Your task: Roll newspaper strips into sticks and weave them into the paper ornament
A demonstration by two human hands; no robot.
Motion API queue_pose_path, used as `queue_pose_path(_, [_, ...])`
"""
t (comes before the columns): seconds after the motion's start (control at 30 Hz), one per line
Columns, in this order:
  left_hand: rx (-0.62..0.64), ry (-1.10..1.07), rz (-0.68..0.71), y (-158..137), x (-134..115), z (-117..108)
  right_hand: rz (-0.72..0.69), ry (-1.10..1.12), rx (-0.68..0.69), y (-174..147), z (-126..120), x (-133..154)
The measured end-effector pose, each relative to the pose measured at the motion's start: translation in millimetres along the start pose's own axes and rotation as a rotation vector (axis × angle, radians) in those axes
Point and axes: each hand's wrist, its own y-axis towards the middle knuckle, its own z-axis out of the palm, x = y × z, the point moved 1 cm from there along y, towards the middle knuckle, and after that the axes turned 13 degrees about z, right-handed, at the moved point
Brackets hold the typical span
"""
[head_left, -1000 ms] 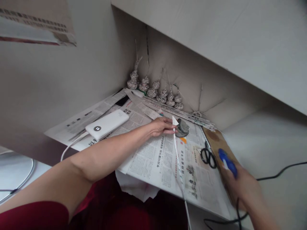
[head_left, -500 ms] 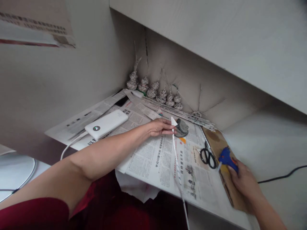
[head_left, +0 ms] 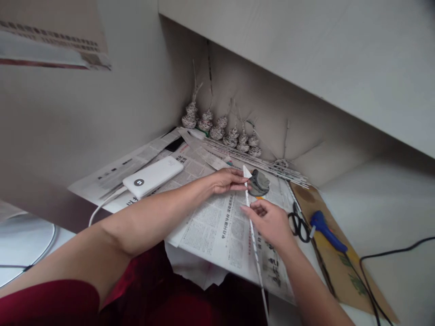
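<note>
A long thin rolled-paper stick (head_left: 257,260) runs down past the table's front edge, its top end opening into a white pointed flap. My left hand (head_left: 228,181) pinches it just below that flap. Lower down, my right hand (head_left: 272,222) has its thumb across the stick and its other fingers curled beside it; the exact contact is partly hidden. Behind my left fingertips sits a round grey object (head_left: 260,183). The blue glue gun (head_left: 328,233) lies on the cardboard (head_left: 356,276) to the right, beside black-handled scissors (head_left: 299,226).
Newspaper (head_left: 210,226) covers the table. Several woven paper gourds (head_left: 217,129) stand along the back wall, with a bundle of paper sticks (head_left: 265,162) before them. A white power bank (head_left: 154,176) with a cable lies left. A slanting white panel (head_left: 306,45) overhangs the table.
My right hand has let go of the glue gun, leaving it on the cardboard, and moved left to the paper stick. My left hand keeps its pinch in nearly the same place.
</note>
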Motion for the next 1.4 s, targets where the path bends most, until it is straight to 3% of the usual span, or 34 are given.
queue_pose_path(0.1, [-0.003, -0.004, 0.008, 1.0, -1.5, -1.8, 0.020, 0.000, -0.048, -0.5, 14.4, 14.4])
queue_pose_path(0.27, [0.041, -0.006, 0.011, 2.4, -1.9, -3.3, 0.085, 0.084, -0.005, -0.7, 14.4, 6.1])
queue_pose_path(0.6, [0.077, -0.015, -0.014, -1.5, -5.5, 1.7, 0.452, 0.906, 0.510, -4.7, 19.7, 3.2])
queue_pose_path(0.7, [0.067, -0.023, -0.010, -1.2, -5.1, 2.0, 0.486, 0.988, 0.600, -6.1, 19.4, 4.6])
queue_pose_path(0.77, [0.045, -0.022, 0.003, -0.5, -4.6, 1.3, 0.422, 0.847, 0.497, -7.8, 18.8, 5.2])
queue_pose_path(0.9, [0.012, -0.019, 0.036, 0.7, -3.6, -0.1, 0.140, 0.279, 0.017, -13.6, 13.3, 6.4])
queue_pose_path(0.93, [0.014, -0.018, 0.038, 0.8, -3.4, -0.3, 0.094, 0.176, -0.058, -15.0, 12.2, 6.5])
queue_pose_path(1.0, [0.017, -0.015, 0.040, 1.0, -3.0, -0.5, 0.069, 0.090, -0.082, -15.9, 11.7, 5.8])
queue_pose_path(1.07, [0.019, -0.012, 0.039, 1.1, -2.8, -0.7, 0.109, 0.154, -0.005, -14.0, 12.8, 4.2])
queue_pose_path(1.23, [0.021, -0.005, 0.036, 0.9, -3.5, -0.3, 0.291, 0.571, 0.287, -5.8, 16.5, 0.0])
queue_pose_path(1.4, [0.025, -0.001, 0.030, 0.1, -4.6, 0.4, 0.369, 0.820, 0.493, -4.6, 15.0, -1.8])
